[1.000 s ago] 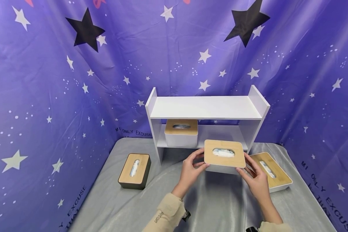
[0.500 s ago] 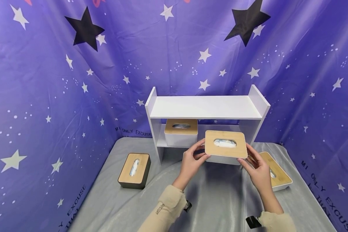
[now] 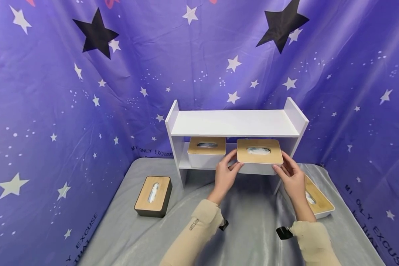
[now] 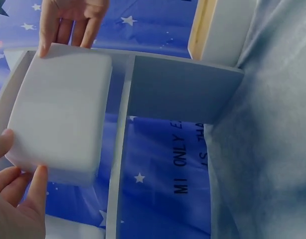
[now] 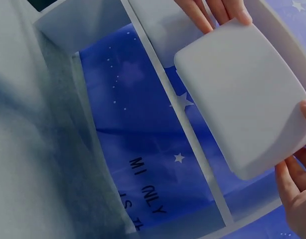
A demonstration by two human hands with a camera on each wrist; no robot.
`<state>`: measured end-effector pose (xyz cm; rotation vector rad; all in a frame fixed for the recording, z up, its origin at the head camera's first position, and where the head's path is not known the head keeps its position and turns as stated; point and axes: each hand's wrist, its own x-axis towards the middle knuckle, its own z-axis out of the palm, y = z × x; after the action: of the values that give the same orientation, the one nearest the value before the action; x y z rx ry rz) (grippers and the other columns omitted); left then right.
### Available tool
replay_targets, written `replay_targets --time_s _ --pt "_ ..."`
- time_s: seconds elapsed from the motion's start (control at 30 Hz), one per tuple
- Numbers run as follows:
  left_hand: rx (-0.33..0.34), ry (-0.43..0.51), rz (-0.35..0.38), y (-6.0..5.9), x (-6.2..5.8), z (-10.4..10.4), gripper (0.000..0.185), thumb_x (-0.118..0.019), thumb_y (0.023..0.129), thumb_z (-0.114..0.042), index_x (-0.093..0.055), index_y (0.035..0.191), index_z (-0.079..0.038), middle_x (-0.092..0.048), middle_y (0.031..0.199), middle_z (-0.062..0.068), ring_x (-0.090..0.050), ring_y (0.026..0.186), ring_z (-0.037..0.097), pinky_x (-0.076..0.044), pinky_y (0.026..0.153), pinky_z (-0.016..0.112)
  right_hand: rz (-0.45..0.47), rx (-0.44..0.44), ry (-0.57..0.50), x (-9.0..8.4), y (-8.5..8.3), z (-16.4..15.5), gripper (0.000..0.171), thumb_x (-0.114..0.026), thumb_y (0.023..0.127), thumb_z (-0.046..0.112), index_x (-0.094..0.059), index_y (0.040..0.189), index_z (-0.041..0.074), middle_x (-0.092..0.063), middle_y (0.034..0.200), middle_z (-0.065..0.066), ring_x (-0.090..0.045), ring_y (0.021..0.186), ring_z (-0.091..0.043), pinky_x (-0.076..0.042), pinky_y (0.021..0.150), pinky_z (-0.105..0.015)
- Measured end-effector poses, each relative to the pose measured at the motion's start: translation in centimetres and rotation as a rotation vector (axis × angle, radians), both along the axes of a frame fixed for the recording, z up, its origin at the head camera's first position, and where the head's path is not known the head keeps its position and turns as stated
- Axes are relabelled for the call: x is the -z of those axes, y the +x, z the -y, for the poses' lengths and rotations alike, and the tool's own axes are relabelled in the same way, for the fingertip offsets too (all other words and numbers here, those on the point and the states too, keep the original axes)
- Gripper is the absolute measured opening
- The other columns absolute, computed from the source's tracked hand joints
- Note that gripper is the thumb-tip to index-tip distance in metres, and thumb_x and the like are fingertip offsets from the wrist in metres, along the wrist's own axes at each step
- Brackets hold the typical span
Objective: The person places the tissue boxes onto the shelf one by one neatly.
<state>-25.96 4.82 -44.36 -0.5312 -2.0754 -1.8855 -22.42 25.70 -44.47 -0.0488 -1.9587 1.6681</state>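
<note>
Between both hands is a white tissue box (image 3: 259,152) with a bamboo-coloured lid and an oval slot. My left hand (image 3: 225,177) grips its left end, thumb on the front side, while my right hand (image 3: 291,181) holds the right end. The box is at the front opening of the middle level of a white shelf unit (image 3: 235,122), just under the top board. To its left on that level sits another white tissue box (image 3: 207,151). Both wrist views show the white side of the held box (image 4: 63,109) (image 5: 242,99), with fingers at its two ends.
A dark tissue box with a wooden lid (image 3: 153,195) lies on the grey cloth (image 3: 119,236) at left. Another white one (image 3: 319,197) lies at right, partly behind the right hand. A purple star-patterned curtain (image 3: 199,66) surrounds the area.
Both hands have carried the held tissue box upward and away, from in front of the shelf to its middle level. The other boxes have stayed put.
</note>
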Motion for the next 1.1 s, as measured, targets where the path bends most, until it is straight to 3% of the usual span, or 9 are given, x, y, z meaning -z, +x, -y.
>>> replay_targets --time_s 0.3,0.4,0.57,0.83,1.1 --pt "-0.141 -0.125 -0.023 -1.3 0.0 -0.9 0.047 -0.07 0.093 -0.013 -0.059 0.138 -0.004 -0.065 0.132 0.018 -0.069 0.113 0.025 -0.059 0.088 0.021 -0.022 -0.054 -0.081 0.3 -2.4 0.3 0.054 -0.062 0.091 -0.01 -0.047 0.143 -0.008 -0.044 0.147 -0.032 -0.055 0.11 0.016 -0.045 0.094 0.0" --pt "-0.16 -0.157 -0.028 -1.4 0.1 -1.1 0.046 -0.068 0.095 -0.012 -0.058 0.139 -0.004 -0.065 0.132 0.017 -0.068 0.115 0.024 -0.059 0.092 0.024 0.01 -0.057 -0.059 0.4 -2.6 0.4 0.055 -0.06 0.093 -0.008 -0.043 0.146 -0.008 -0.043 0.15 -0.029 -0.054 0.126 0.001 -0.043 0.097 -0.001" --pt "-0.128 -0.189 -0.012 -1.5 0.1 -1.2 0.049 -0.064 0.096 -0.009 -0.052 0.143 -0.002 -0.059 0.14 0.017 -0.061 0.125 0.027 -0.055 0.101 0.027 0.062 -0.049 -0.016 0.5 -3.1 0.2 0.057 -0.06 0.096 -0.003 -0.039 0.149 -0.005 -0.041 0.154 -0.022 -0.044 0.143 -0.028 -0.041 0.101 -0.002" --pt "-0.046 -0.237 -0.009 -1.3 0.2 -1.4 0.061 -0.062 0.097 -0.008 -0.037 0.152 0.001 -0.042 0.155 0.02 -0.046 0.141 0.031 -0.046 0.112 0.028 0.065 -0.042 0.035 0.7 -3.5 0.3 0.058 -0.058 0.1 0.006 -0.036 0.152 -0.002 -0.038 0.157 -0.022 -0.038 0.145 -0.032 -0.038 0.105 -0.003" --pt "-0.034 -0.287 0.001 -0.3 1.2 -1.3 0.068 -0.063 0.098 -0.013 -0.029 0.156 -0.004 -0.033 0.162 0.013 -0.04 0.145 0.026 -0.045 0.115 0.033 0.042 0.01 0.084 1.5 -2.3 0.9 0.058 -0.059 0.099 0.005 -0.037 0.152 -0.001 -0.038 0.156 -0.023 -0.038 0.143 -0.038 -0.036 0.107 -0.004"
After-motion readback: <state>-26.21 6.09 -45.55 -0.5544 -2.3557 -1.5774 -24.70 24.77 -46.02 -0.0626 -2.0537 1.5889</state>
